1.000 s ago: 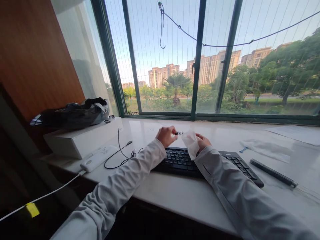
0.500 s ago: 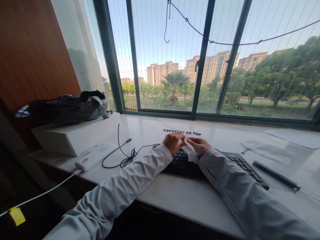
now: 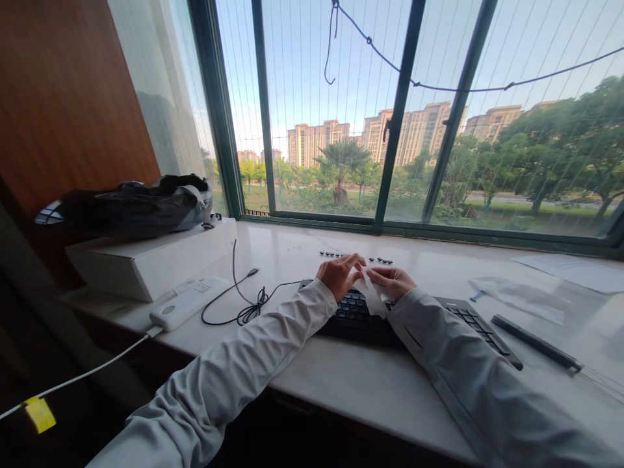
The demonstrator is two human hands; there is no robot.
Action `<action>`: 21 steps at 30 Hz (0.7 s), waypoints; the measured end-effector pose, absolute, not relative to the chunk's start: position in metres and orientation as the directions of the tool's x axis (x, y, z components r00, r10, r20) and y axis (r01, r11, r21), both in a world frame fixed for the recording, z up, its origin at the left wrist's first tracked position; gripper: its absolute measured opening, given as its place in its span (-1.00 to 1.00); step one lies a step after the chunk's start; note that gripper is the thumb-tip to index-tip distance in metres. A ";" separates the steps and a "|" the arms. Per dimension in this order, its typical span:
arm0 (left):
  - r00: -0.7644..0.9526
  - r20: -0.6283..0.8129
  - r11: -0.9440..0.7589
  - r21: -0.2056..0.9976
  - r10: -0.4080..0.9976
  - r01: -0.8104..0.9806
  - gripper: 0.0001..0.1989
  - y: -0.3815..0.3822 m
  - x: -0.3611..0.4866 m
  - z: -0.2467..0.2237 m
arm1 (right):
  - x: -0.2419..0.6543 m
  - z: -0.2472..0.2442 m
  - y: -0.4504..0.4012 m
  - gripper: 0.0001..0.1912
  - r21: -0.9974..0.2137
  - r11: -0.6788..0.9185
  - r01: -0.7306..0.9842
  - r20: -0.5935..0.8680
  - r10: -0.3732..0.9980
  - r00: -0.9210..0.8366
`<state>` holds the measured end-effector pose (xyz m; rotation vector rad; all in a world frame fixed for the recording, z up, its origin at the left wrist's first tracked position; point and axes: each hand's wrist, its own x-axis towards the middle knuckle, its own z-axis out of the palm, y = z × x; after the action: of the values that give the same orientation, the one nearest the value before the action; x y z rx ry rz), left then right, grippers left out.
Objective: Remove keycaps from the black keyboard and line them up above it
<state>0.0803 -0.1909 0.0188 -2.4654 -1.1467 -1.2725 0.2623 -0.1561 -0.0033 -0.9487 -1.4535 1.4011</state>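
1. here, over the back edge of a black keyboard, a left hand and a right hand, close together.
2. between them, a white wipe, pinched from both sides, hanging down onto the keys.
3. left hand: fingers curled, tips on the top of the wipe.
4. right hand: closed on the other side of the wipe, thumb side up. cannot tell if something small sits inside the wipe.
5. just behind the hands, a row of small black keycaps lying loose on the white counter, apart from the keyboard.
6. grey-white sleeves on both arms, lying across the counter's front edge.
7. to the left, a thin black cable in a loose loop, with its plug end pointing toward the window.
8. further left, a white power strip with a white cord going off the counter.
9. behind that, a white box with a dark bag lying on top.
10. to the right of the keyboard, a long black bar and a clear plastic bag, both well apart from the hands.
11. at the back, a big window with a green frame, buildings and trees outside.
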 end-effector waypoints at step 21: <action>0.378 0.763 -0.755 0.211 0.524 0.621 -0.79 -0.188 0.081 0.017 | 0.255 -0.007 -0.154 -0.58 -0.978 0.032 -0.207 0.055 0.993 -0.108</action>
<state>0.0806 -0.1881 0.0166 -2.5134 -1.0497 -1.3286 0.2554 -0.1536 -0.0074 -0.9680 -1.1553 1.3489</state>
